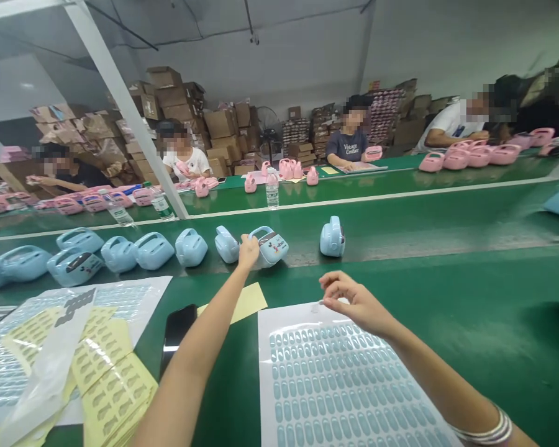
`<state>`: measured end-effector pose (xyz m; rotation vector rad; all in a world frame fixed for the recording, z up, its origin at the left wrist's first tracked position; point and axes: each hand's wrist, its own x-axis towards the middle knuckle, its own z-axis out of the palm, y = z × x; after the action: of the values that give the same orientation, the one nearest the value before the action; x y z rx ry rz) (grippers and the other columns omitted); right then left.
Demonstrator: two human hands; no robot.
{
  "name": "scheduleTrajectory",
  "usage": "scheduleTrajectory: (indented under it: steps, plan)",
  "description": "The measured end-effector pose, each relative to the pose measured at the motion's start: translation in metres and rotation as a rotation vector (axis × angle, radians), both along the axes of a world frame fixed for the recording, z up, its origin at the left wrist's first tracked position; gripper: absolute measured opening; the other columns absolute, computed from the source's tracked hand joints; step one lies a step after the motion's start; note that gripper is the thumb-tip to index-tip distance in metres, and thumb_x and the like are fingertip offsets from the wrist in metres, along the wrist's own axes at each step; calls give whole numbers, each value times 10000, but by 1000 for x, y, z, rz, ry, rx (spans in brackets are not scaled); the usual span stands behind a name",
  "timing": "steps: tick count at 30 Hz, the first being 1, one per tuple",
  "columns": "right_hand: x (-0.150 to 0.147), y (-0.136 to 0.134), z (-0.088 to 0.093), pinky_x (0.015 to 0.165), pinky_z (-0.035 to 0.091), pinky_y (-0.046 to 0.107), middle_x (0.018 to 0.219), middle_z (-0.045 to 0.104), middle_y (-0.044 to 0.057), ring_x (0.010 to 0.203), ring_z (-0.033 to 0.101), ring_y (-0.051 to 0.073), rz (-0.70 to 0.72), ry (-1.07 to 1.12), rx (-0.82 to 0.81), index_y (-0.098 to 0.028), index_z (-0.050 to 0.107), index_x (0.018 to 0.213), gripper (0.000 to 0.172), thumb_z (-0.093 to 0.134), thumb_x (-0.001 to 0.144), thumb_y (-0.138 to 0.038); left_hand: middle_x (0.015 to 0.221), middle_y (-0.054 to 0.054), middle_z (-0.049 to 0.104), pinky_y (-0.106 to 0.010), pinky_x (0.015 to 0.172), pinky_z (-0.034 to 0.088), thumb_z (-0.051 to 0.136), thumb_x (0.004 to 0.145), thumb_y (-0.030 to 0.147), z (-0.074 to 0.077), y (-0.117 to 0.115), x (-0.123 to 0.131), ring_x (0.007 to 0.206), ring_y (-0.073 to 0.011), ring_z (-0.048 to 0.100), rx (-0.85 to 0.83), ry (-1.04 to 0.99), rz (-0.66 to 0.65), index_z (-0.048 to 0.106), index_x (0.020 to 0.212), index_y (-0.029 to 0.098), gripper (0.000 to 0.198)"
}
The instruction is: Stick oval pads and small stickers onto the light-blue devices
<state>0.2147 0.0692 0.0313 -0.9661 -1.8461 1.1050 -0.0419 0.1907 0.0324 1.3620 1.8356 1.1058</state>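
Note:
My left hand (248, 251) reaches forward, its fingers closed at the left side of a light-blue plastic case with a carry handle (274, 248). A dark strip and a cartoon print show on the case's front. Another light-blue case (227, 244) stands just left of that hand. My right hand (349, 299) hovers over the top edge of a white sheet of pale-blue oval stickers (326, 379). Its fingers are curled together, with a small clear bit at the tips that is too small to name. One more blue case (332, 237) stands beyond this hand.
Several blue cases (153, 251) line the belt at left. Yellow sticker sheets (114, 388), a black phone (179, 332) and a yellow paper (246, 303) lie nearby. A water bottle (272, 189) stands ahead. Co-workers handle pink cases (475, 155) across the green line (428, 211).

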Motion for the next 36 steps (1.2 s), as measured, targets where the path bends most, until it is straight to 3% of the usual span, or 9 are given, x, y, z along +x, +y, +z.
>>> scheduleTrajectory:
  steps: [5,10,14,20,26,28,31,33,36]
  plan:
    - [-2,11,28,991,370,479,1159,497,83,1194,440,274,-22,-71,327,-208,612,690,248,612,795,-433,1017,-89,645,-369,741,525,495,878,380,19,-26,10,862,-198,626,-230,-384,-130,601,1051,142,313]
    - [-25,18,41,976,409,453,1126,490,76,1123,490,237,-14,-37,424,-198,616,705,155,623,803,-318,981,-98,705,-353,684,542,510,787,323,40,-53,25,867,-269,660,-303,-648,-329,686,968,151,306]
    - [-31,15,45,951,435,429,1081,500,76,1083,507,221,-87,-7,487,-189,620,701,108,625,791,-248,998,-101,705,-357,703,544,511,757,275,46,-64,24,864,-268,665,-316,-734,-387,682,1015,141,338]
    - [-37,14,36,888,474,396,1028,518,76,1001,540,209,-175,-21,643,-184,608,717,101,607,808,-228,1003,-111,701,-377,739,537,559,749,270,43,-75,20,846,-277,671,-347,-768,-402,674,1038,140,337]
    - [-56,4,12,768,497,403,940,547,96,882,537,223,-490,-54,976,-190,590,754,156,503,883,-188,936,-107,713,-320,648,546,537,769,214,43,-86,25,760,-239,676,-324,-834,-350,683,987,118,279]
    - [-61,-8,8,756,497,398,932,551,94,893,530,227,-404,-23,1013,-192,585,749,141,522,873,-174,857,-107,716,-314,600,544,527,770,181,43,-88,24,706,-229,671,-299,-864,-321,685,933,101,240]
    - [-62,-26,6,756,500,357,934,543,81,901,538,201,-92,84,889,-189,579,771,94,559,863,-193,700,-72,693,-259,504,507,497,787,138,40,-91,16,577,-182,638,-196,-917,-227,669,850,96,188]
    - [-61,-30,5,732,496,319,919,533,64,874,546,175,46,121,674,-185,579,787,65,578,849,-203,694,-50,684,-227,508,495,470,812,133,38,-95,4,564,-150,625,-83,-955,-145,655,852,102,192]
    - [-66,-22,0,716,477,290,932,531,50,876,551,160,142,8,294,-179,590,768,48,621,804,-185,789,-33,696,-222,614,516,371,880,185,35,-108,-20,680,-139,648,114,-1014,-25,639,929,133,278]
